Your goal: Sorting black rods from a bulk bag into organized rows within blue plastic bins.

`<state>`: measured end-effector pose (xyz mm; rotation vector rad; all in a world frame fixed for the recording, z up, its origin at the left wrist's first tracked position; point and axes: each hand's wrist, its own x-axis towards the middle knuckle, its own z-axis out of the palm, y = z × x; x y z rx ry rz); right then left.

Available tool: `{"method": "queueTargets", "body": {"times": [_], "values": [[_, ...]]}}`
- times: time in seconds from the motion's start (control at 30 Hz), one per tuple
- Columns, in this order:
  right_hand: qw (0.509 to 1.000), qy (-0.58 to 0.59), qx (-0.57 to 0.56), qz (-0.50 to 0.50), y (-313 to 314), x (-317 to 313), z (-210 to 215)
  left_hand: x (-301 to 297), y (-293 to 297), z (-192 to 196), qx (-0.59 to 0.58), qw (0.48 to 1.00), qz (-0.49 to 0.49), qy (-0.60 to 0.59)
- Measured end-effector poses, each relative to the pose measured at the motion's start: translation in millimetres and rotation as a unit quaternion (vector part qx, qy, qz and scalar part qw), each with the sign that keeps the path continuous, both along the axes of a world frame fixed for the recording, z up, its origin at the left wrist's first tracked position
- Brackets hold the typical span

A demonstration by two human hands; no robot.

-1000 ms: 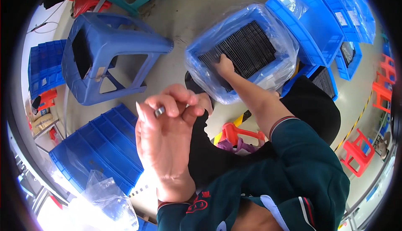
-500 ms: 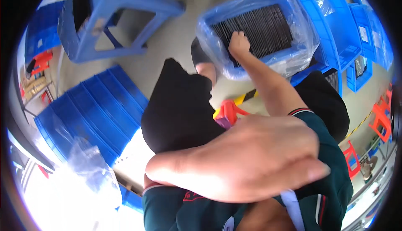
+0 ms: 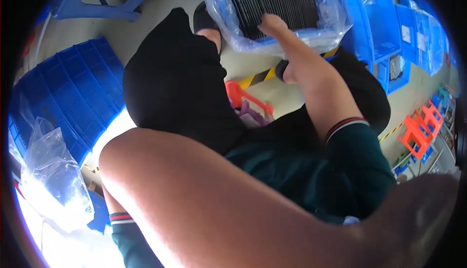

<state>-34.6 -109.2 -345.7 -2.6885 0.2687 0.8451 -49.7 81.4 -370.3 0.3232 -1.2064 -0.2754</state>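
Far, right of centre: my right hand (image 3: 273, 26) is down on the thin black flat strips (image 3: 294, 3), packed upright in a rectangular blue plastic bin (image 3: 311, 35), clear plastic film (image 3: 260, 47) draped over its rim. Fingers curled; cannot tell whether they grip a strip. Near right: my left hand (image 3: 421, 209), shadowed, blurred; cannot tell if clenched or released. Left: ribbed blue plastic stack (image 3: 73, 88).

Black slats (image 3: 292, 5) make stripes in the blue crate (image 3: 311, 34); on the crate's near side: yellow-and-black tape (image 3: 255, 79), a red stool (image 3: 234, 92), a dark-green sleeve (image 3: 360, 146) trimmed red and white.
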Motion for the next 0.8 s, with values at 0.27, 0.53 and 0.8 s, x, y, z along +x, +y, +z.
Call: {"method": "queueTargets", "body": {"times": [0.27, 0.53, 0.8], "values": [[0.997, 0.059, 0.011, -0.04, 9.1, 3.4, 30.7, 50.8, 12.6, -42.3, 0.027, 0.995, 0.001, -0.096], [0.999, 0.022, 0.036, -0.001, 0.3, 0.0, 17.4, -3.5, -23.8, 80.7, 0.145, 0.975, 0.004, -0.17], [0.958, -0.005, 0.023, 0.286, -19.1, 26.1, 29.1, -24.2, -17.5, 338.8, 0.489, 0.865, 0.07, 0.083]]}}
